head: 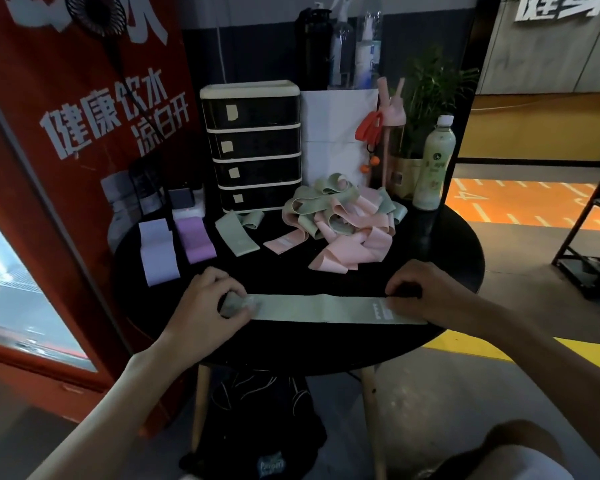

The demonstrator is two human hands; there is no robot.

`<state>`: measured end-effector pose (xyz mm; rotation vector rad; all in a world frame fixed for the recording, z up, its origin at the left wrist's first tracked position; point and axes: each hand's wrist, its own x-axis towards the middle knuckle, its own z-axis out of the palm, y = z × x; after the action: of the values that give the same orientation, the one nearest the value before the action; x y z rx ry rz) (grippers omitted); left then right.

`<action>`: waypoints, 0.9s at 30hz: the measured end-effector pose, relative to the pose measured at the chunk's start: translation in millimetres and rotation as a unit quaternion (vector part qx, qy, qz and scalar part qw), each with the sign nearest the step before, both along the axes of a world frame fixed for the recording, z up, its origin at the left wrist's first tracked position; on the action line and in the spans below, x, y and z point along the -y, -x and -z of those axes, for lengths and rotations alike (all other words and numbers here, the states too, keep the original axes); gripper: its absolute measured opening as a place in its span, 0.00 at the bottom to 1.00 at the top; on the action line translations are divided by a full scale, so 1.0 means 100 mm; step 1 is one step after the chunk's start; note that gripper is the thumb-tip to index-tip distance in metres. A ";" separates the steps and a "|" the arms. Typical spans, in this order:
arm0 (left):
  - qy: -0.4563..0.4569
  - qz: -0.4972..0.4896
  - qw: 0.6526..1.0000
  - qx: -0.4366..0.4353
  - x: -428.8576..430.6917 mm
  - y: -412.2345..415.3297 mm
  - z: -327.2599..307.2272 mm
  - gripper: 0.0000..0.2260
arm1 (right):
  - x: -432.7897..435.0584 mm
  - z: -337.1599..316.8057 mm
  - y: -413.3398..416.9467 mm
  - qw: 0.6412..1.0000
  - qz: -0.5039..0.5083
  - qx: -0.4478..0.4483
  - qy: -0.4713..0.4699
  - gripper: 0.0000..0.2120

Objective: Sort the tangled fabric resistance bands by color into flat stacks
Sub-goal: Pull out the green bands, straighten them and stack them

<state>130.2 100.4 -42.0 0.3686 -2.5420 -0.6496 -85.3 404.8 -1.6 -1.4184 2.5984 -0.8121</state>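
Now: green band (312, 308) flat, stretched along near edge of black table (291, 355). Left hand (208, 306) grips its left end, curled round fabric; right hand (426, 289) pinches right end by label. Tangled pile (343, 216) beyond, well apart.

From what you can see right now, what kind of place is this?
Probably a gym or fitness studio: fabric resistance bands lie tangled on a round black table, a red sign about drinking water stands at the left, and orange lane markings cover the floor behind.
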 end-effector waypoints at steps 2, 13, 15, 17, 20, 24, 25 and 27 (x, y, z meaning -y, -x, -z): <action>0.037 0.026 0.999 0.020 0.00 0.01 0.02 0.17 | 0.01 0.04 -0.01 1.000 -0.017 0.010 -0.011 0.03; 0.057 0.018 0.998 0.029 0.00 0.02 0.04 0.19 | 0.04 -0.02 -0.06 0.997 -0.011 0.017 -0.073 0.04; 0.054 0.017 0.998 0.027 -0.01 0.02 0.03 0.16 | 0.15 -0.05 -0.11 0.999 -0.026 -0.011 -0.026 0.04; 0.055 0.020 0.998 0.024 -0.01 0.02 0.03 0.15 | 0.33 -0.06 -0.21 0.996 -0.059 -0.015 0.069 0.06; 0.056 0.017 0.998 0.027 -0.02 0.01 0.03 0.16 | 0.63 0.02 -0.35 0.988 -0.131 -0.024 0.076 0.07; 0.072 0.014 0.997 0.025 0.02 -0.04 0.04 0.21 | 0.77 0.16 -0.37 0.985 -0.167 -0.020 0.039 0.05; 0.074 0.015 0.997 0.022 0.04 -0.05 0.04 0.20 | 0.78 0.16 -0.35 0.985 -0.168 -0.008 0.034 0.05; 0.075 0.012 0.997 0.007 0.07 -0.03 0.00 0.19 | 0.82 0.12 -0.35 0.984 -0.174 0.003 0.032 0.04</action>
<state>132.8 93.5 -41.8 0.2919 -2.5919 -0.4611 -50.6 322.6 -13.8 -1.8114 2.2393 -0.8511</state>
